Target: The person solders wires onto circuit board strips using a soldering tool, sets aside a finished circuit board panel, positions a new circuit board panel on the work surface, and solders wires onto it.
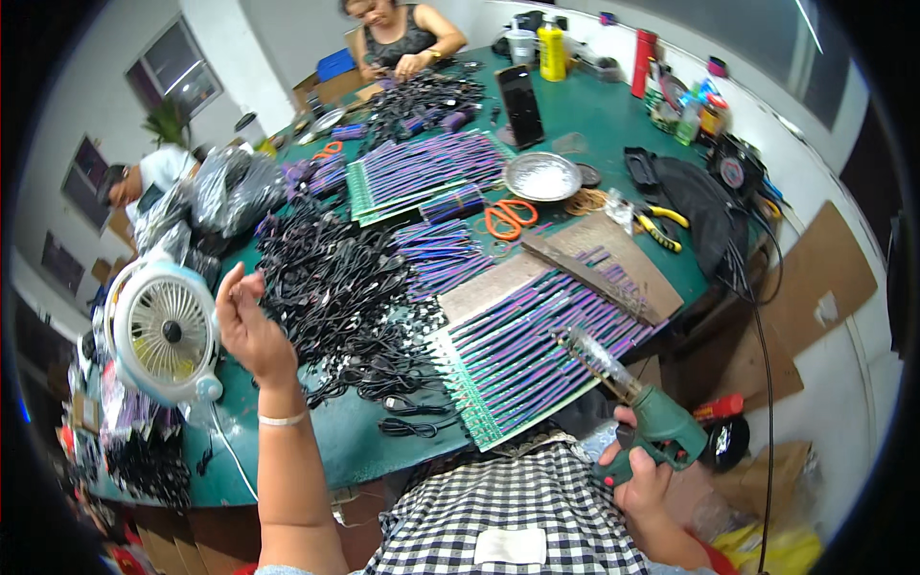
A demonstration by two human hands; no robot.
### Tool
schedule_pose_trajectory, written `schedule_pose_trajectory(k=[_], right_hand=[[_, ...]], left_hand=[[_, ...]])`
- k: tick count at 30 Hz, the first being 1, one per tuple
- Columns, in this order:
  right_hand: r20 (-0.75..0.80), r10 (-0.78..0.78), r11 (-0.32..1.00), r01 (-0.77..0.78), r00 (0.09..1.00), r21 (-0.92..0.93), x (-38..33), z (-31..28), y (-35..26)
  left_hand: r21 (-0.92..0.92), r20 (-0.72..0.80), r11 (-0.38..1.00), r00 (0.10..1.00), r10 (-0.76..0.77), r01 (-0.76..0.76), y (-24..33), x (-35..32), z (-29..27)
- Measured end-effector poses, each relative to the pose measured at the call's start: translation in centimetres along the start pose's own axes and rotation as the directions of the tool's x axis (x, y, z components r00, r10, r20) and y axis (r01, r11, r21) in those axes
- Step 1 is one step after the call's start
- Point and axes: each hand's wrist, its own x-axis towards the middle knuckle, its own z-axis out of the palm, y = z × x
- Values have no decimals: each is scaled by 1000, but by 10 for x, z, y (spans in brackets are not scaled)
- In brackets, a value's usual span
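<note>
My right hand (640,482) grips the handle of a green heat gun (652,417) at the lower right; its clear nozzle points up and left over a green rack (479,422) of purple-sleeved cables (537,345). My left hand (247,321) is raised above the table at the left, fingers loosely curled, holding nothing that I can see. It hovers between a small white desk fan (165,331) and a big heap of black cables (335,287).
Round green table (316,441) crowded with more cable racks (422,172), orange scissors (508,218), a metal dish (542,176), yellow pliers (661,225), a phone (521,103), bottles at the back. One person sits across (398,38), another at the left (144,177). Cardboard lies at the right.
</note>
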Motion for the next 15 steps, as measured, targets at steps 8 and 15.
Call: schedule_pose_trajectory(k=[8, 15], right_hand=[[223, 334, 932, -357, 916, 71, 15, 13, -3], [497, 305, 950, -223, 812, -218, 29, 54, 5]], left_hand=[[162, 934, 942, 352, -51, -293, 122, -102, 9], [343, 871, 746, 104, -480, 571, 128, -143, 9]])
